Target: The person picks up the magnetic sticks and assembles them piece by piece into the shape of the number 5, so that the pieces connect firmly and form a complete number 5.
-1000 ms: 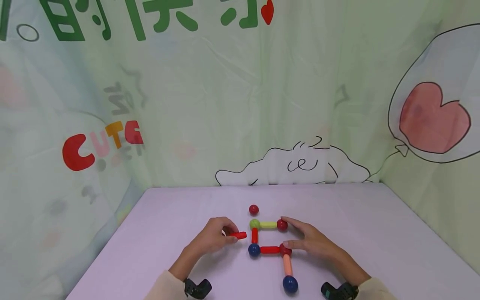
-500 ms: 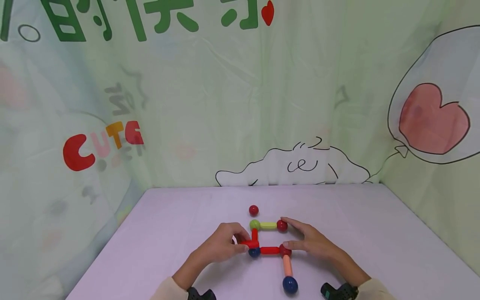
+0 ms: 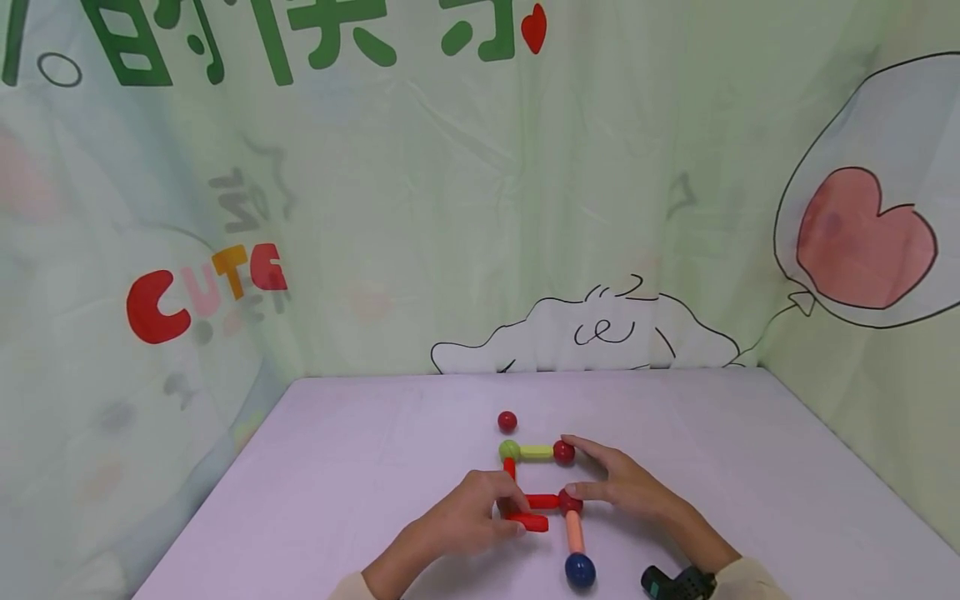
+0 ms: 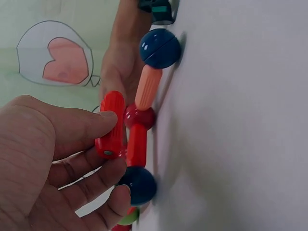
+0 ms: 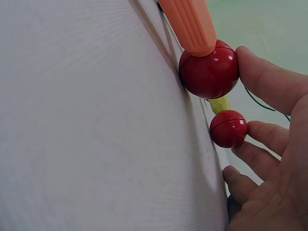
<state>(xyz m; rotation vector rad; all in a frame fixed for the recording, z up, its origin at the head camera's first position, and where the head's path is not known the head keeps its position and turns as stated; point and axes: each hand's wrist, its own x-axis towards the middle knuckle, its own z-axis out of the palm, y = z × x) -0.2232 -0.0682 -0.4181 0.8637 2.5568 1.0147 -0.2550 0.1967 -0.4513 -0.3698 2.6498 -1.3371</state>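
Note:
My left hand (image 3: 472, 515) pinches a loose red magnetic rod (image 3: 534, 523) between thumb and fingers, held over the table at the near side of a ball-and-rod figure. A small grey disc shows in that rod's end in the left wrist view. My right hand (image 3: 630, 483) touches two red balls: the thumb against the nearer ball (image 5: 209, 70), fingertips on the farther ball (image 5: 228, 128). A red rod (image 3: 543, 502) joins the nearer ball to a blue ball (image 4: 139, 185), which my left hand hides in the head view. A yellow-green rod (image 3: 536, 452) links the farther ball to a green ball (image 3: 509, 451).
An orange rod (image 3: 574, 532) runs from the nearer red ball to a blue ball (image 3: 580, 571) at the front. One separate red ball (image 3: 507, 422) lies behind the figure. The table (image 3: 360, 450) is pale lilac, with a printed curtain (image 3: 390, 208) behind it.
My left hand has carried the red rod rightward and nearer, passing across the left blue ball to the near side of the figure. My right hand has stayed put.

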